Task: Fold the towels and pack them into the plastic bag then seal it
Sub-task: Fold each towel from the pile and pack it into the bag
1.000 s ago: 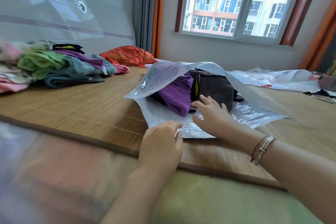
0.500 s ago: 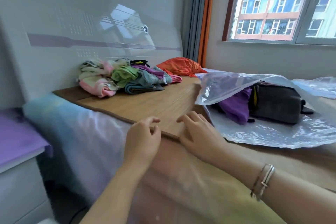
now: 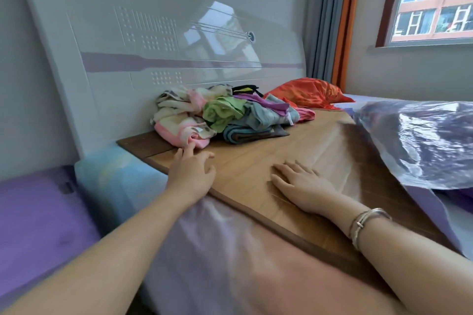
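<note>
A heap of crumpled towels (image 3: 222, 115) in pink, cream, green, teal and purple lies on the bamboo mat (image 3: 302, 151) by the headboard. My left hand (image 3: 192, 174) stretches toward it with spread fingers, its fingertips at the edge of the pink towel (image 3: 184, 133). My right hand (image 3: 302, 186) lies flat on the mat, palm down, a bracelet on its wrist. The clear plastic bag (image 3: 419, 140) bulges at the right edge; dark cloth shows dimly through it.
A white headboard (image 3: 153, 46) stands behind the heap. An orange bundle (image 3: 307, 93) lies at the far side near the curtain. A purple surface (image 3: 33, 220) sits low at the left, beside the bed. The bed's sheeted edge (image 3: 217, 250) runs under my forearms.
My view has swung left, from the bag to the towel heap. Both hands left the bag; the left reached out to the pink towel and the right settled flat on the mat.
</note>
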